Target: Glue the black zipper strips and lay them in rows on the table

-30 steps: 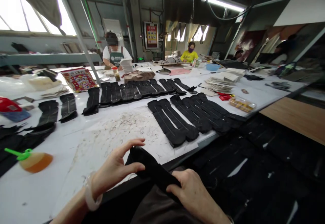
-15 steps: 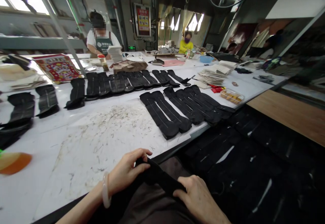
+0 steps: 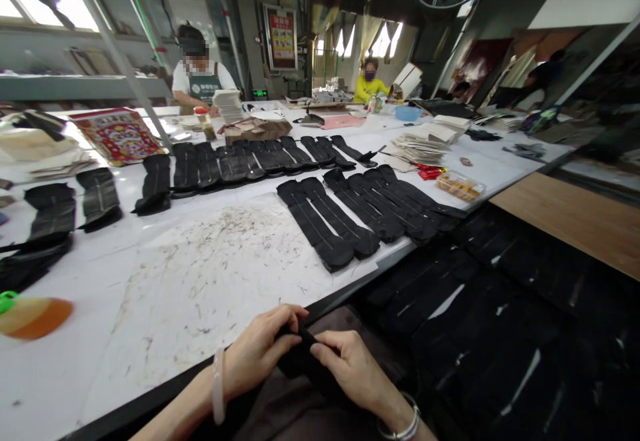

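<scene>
A black fabric piece is held over my lap at the table's front edge. My left hand pinches its upper end between thumb and fingers. Close beside it, my right hand grips the same piece, thumb on top. The rest of the piece hangs down and blends into the dark clothing below. Just beyond my hands, several long black fabric strips with pale centre lines lie side by side on the white table.
A further row of black strips crosses the table. An orange bottle lies at left. Paper stacks and a clear food box stand at right. More black pieces lie below right. Two co-workers stand across the table.
My right hand has moved up and left along the black fabric piece, close to my left hand. Across the table, the co-worker in yellow now holds up a pale sheet or board.
</scene>
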The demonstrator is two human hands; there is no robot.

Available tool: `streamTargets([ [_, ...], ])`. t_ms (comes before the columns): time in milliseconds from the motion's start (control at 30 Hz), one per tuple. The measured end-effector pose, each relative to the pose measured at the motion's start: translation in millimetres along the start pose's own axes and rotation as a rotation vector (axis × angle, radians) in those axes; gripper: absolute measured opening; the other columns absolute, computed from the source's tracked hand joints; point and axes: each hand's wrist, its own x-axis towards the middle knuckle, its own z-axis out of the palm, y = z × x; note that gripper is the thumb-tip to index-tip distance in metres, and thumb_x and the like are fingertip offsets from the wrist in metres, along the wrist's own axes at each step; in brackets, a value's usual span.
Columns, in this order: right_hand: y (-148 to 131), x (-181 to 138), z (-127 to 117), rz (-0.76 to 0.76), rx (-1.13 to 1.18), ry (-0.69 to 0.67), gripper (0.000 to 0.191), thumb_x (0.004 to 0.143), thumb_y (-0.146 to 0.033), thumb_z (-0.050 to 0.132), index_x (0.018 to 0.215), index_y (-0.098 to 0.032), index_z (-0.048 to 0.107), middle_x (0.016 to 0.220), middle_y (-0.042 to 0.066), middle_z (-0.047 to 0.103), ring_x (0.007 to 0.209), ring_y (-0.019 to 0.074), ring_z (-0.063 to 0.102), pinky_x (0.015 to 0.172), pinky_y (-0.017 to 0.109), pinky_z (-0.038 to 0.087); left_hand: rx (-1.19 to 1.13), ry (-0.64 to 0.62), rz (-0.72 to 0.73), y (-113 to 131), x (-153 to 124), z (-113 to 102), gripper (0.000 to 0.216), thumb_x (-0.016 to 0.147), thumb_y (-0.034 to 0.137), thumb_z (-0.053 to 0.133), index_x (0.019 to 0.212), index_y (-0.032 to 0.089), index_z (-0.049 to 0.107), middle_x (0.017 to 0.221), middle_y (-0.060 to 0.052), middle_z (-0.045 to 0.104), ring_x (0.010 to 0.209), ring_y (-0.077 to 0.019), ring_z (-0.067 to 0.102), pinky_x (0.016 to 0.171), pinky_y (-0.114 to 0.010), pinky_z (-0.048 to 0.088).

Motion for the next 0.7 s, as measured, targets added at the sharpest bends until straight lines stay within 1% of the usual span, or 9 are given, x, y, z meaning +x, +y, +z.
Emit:
streamTargets([
  [100, 4.6, 1.9, 10.3, -0.060, -0.117, 0.072, 0.041, 0.096, -0.035, 0.044, 0.067, -0.015, 0.065, 0.060, 0.000, 0.059, 0.056, 0.0119, 0.049, 0.054, 0.024, 0.033, 0.004, 0.005, -0.015, -0.9, -0.1, -2.2, 0.008, 0.087, 0.019, 0.051, 0.081, 0.023, 0.048, 0.119, -0.009, 0.067, 0.107, -0.0215, 0.063, 0.092, -0.033, 0.048],
  [167, 7.3, 1.9, 14.2, -0.076, -0.155, 0.093, 0.041, 0.097, -0.034, 0.043, 0.066, -0.016, 0.062, 0.060, -0.001, 0.057, 0.056, 0.0116, 0.047, 0.054, 0.024, 0.031, -0.002, 0.002, -0.020, -2.1, 0.0, -3.0, 0.007, 0.086, 0.019, 0.051, 0.081, 0.023, 0.049, 0.120, -0.009, 0.067, 0.109, -0.0219, 0.063, 0.093, -0.034, 0.048],
  [267, 9.5, 3.3, 16.8, -0.068, -0.126, 0.094, 0.038, 0.097, -0.032, 0.042, 0.069, -0.016, 0.062, 0.062, -0.001, 0.057, 0.057, 0.0120, 0.049, 0.055, 0.024, 0.031, -0.008, 0.005, -0.020, -3.9, 0.3, -3.3, 0.006, 0.086, 0.018, 0.050, 0.082, 0.023, 0.050, 0.122, -0.009, 0.067, 0.110, -0.0222, 0.062, 0.094, -0.034, 0.048],
  [400, 9.1, 6.5, 18.7, -0.094, -0.167, 0.116, 0.041, 0.097, -0.033, 0.042, 0.062, -0.017, 0.057, 0.058, -0.002, 0.053, 0.055, 0.0117, 0.046, 0.054, 0.025, 0.030, -0.011, 0.013, -0.019, -4.5, 0.2, -3.5, 0.006, 0.086, 0.018, 0.050, 0.082, 0.023, 0.051, 0.122, -0.008, 0.066, 0.105, -0.0211, 0.064, 0.092, -0.033, 0.049],
  [567, 7.7, 9.8, 22.4, -0.117, -0.107, 0.098, 0.031, 0.096, -0.030, 0.044, 0.073, -0.018, 0.061, 0.066, 0.000, 0.060, 0.060, 0.0134, 0.054, 0.057, 0.024, 0.035, 0.002, 0.008, -0.018, -4.5, -1.6, -3.1, 0.007, 0.086, 0.017, 0.050, 0.084, 0.023, 0.051, 0.120, -0.006, 0.067, 0.104, -0.0201, 0.064, 0.091, -0.032, 0.049],
  [700, 6.3, 12.8, 24.5, -0.137, -0.147, 0.121, 0.032, 0.096, -0.028, 0.043, 0.070, -0.018, 0.059, 0.062, 0.000, 0.059, 0.056, 0.0132, 0.053, 0.054, 0.025, 0.033, -0.015, 0.010, -0.032, -4.5, -2.7, -2.1, 0.006, 0.086, 0.017, 0.051, 0.085, 0.023, 0.051, 0.120, -0.006, 0.067, 0.101, -0.0202, 0.065, 0.090, -0.033, 0.050],
])
